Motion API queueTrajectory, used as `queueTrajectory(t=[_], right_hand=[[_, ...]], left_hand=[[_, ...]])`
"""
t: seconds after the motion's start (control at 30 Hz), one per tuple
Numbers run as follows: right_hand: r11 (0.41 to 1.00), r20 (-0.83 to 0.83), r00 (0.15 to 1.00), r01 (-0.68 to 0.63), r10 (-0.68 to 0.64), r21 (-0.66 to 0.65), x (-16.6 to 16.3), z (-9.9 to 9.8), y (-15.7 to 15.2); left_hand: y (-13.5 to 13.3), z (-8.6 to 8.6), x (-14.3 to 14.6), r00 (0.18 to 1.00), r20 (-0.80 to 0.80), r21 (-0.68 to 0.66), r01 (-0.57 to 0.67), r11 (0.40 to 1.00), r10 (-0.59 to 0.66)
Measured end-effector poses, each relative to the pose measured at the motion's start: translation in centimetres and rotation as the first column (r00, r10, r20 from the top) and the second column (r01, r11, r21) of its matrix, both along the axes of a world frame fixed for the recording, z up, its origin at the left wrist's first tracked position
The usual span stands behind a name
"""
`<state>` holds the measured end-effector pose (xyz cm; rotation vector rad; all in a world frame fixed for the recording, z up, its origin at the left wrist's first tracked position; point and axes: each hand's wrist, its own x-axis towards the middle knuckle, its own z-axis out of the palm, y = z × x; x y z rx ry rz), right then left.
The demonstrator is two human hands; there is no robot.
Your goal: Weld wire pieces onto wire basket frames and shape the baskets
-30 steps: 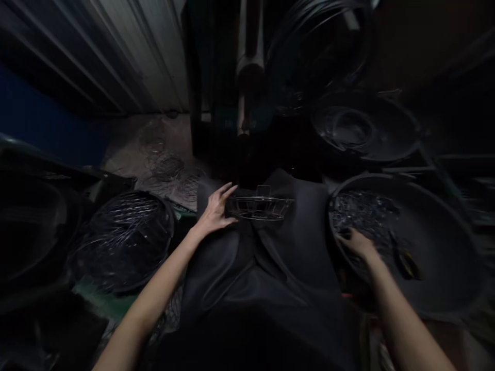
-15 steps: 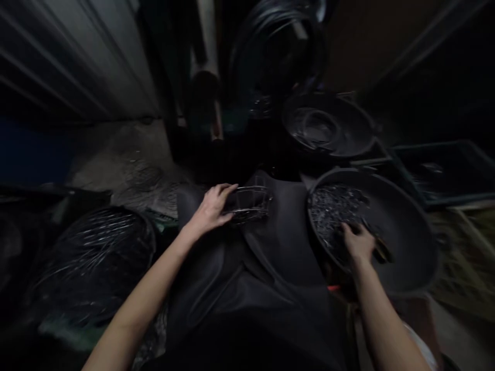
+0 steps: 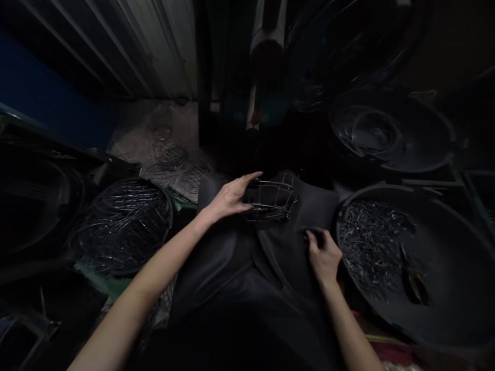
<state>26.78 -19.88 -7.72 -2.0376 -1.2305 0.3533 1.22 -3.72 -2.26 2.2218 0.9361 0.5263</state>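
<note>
My left hand [image 3: 231, 197] grips a small wire cage [image 3: 273, 203] by its left end, thumb below and fingers above, over the dark apron on my lap [image 3: 232, 247]. To the right of the cage, my right hand [image 3: 324, 253] is closed in a pinch, with a small dark bit showing at its fingertips, too small to name. Right of that hand sits a wide dark basin [image 3: 456, 257]. Many small bent metal pieces [image 3: 371, 242] lie heaped in its left side, and pliers with yellowish handles [image 3: 415, 281] rest beside them.
A round container of wire lengths [image 3: 124, 221] stands at my left. Wire rings [image 3: 174, 159] lie on the floor beyond it. At the back right, another basin [image 3: 429, 149] holds a wire coil [image 3: 371, 134]. A dark machine with a pale rod [image 3: 266, 31] rises ahead.
My right hand has left the metal pieces in the basin and moved left towards the wire cage. My left hand keeps its hold on the cage. The view has turned left.
</note>
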Motion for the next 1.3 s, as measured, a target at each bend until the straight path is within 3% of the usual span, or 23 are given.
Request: queueTrajectory(t=[0.1, 0.2, 0.3, 0.37, 0.53, 0.6, 0.7, 0.77, 0.93, 1.0, 1.17, 1.3], right_hand=[[0.995, -0.110, 0.993, -0.060, 0.052, -0.075, -0.5, 0.0, -0.1], [0.996, -0.387, 0.922, -0.062, 0.031, -0.068, -1.6, 3.3, 1.3], [0.985, -0.567, 0.812, -0.173, 0.135, -0.012, -3.8, 6.5, 4.4], [0.965, -0.574, 0.790, -0.263, 0.215, 0.001, -5.1, 7.2, 6.6], [0.927, -0.353, 0.858, -0.358, 0.374, 0.112, -6.7, 6.9, 9.7], [0.931, -0.448, 0.819, -0.350, 0.359, 0.106, -6.7, 7.5, 9.8], [0.942, -0.679, 0.689, -0.336, 0.254, 0.011, -6.2, 8.5, 9.6], [0.922, -0.718, 0.659, -0.382, 0.222, -0.066, -5.8, 8.6, 9.4], [0.885, -0.446, 0.818, -0.453, 0.363, -0.110, -4.8, 8.6, 9.6], [0.878, -0.386, 0.837, -0.463, 0.389, -0.120, -4.6, 9.2, 9.9], [0.890, -0.592, 0.746, -0.444, 0.303, -0.104, -5.0, 10.4, 11.1], [0.933, -0.706, 0.669, -0.358, 0.233, -0.031, -6.2, 9.7, 12.2]], left_hand=[[-0.2, -0.1, -0.1, 0.999, 0.032, -0.014, -0.015, 1.000, 0.015], [-0.3, -0.3, -0.1, 0.999, 0.038, -0.005, -0.004, 1.000, 0.004], [-0.4, -0.4, 0.1, 0.998, 0.051, 0.008, 0.030, 1.000, -0.031], [-0.4, -0.4, 0.1, 0.997, 0.062, 0.018, 0.034, 0.999, -0.035], [-0.3, 0.3, -0.5, 0.996, 0.080, 0.036, 0.043, 0.998, -0.046], [0.0, 1.0, -0.8, 0.996, 0.085, 0.035, 0.038, 0.999, -0.041], [0.6, 2.1, -1.2, 0.997, 0.076, 0.035, 0.004, 0.999, -0.007], [1.0, 2.6, -1.3, 0.998, 0.069, 0.046, -0.007, 0.999, 0.004], [1.5, 2.7, -0.9, 1.000, 0.019, 0.120, -0.006, 0.993, 0.003], [1.6, 2.5, -0.8, 1.000, -0.013, 0.148, -0.002, 0.989, 0.004], [1.9, 2.4, -0.7, 0.998, -0.057, 0.202, 0.002, 0.979, 0.010], [2.0, 2.4, -0.7, 0.999, -0.052, 0.231, 0.005, 0.973, 0.007]])
